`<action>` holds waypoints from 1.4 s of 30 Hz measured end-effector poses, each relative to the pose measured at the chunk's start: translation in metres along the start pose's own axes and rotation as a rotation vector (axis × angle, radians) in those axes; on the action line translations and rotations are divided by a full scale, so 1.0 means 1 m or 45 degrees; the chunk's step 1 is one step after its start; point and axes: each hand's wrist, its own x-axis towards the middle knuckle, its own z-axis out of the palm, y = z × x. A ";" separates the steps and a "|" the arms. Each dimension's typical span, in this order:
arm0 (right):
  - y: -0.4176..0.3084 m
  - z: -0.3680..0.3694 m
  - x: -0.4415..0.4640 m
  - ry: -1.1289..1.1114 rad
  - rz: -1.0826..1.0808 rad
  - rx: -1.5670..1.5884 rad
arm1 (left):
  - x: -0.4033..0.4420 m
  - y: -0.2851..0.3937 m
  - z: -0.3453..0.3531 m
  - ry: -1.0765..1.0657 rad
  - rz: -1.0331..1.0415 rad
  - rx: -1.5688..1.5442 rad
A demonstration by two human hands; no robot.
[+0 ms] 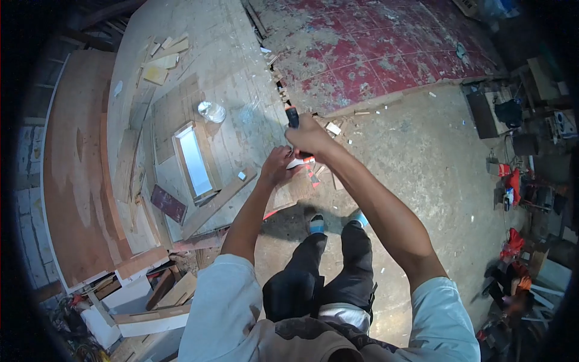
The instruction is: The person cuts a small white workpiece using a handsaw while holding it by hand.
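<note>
Near the right edge of the wooden worktable [241, 78], both hands are close together. My right hand [310, 137] is wrapped round a dark-handled tool [292, 116], whose far end points away from me. My left hand [277, 165] is closed beside it, at a small white and red piece [298, 162] on the table's corner. What its fingers hold is too small to make out. A wooden strip [218, 204] with a small white block lies left of my left hand.
A clear plastic bottle [212, 111], a wooden frame [194, 160] and a dark red block [168, 204] are on the table. Wood scraps [163, 60] lie farther back. Boards lean at left; tools and clutter line the right side.
</note>
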 end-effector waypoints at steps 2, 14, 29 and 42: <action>-0.014 0.001 -0.021 0.070 -0.075 0.108 | 0.006 -0.001 0.001 0.008 0.013 -0.021; 0.024 0.000 -0.002 -0.024 0.108 0.058 | -0.003 0.000 0.000 -0.073 0.044 -0.023; 0.007 -0.005 0.003 -0.007 0.016 0.144 | -0.002 -0.007 0.003 -0.062 0.044 0.067; 0.039 0.006 0.022 0.035 0.032 0.126 | -0.001 -0.014 0.005 -0.092 0.108 0.038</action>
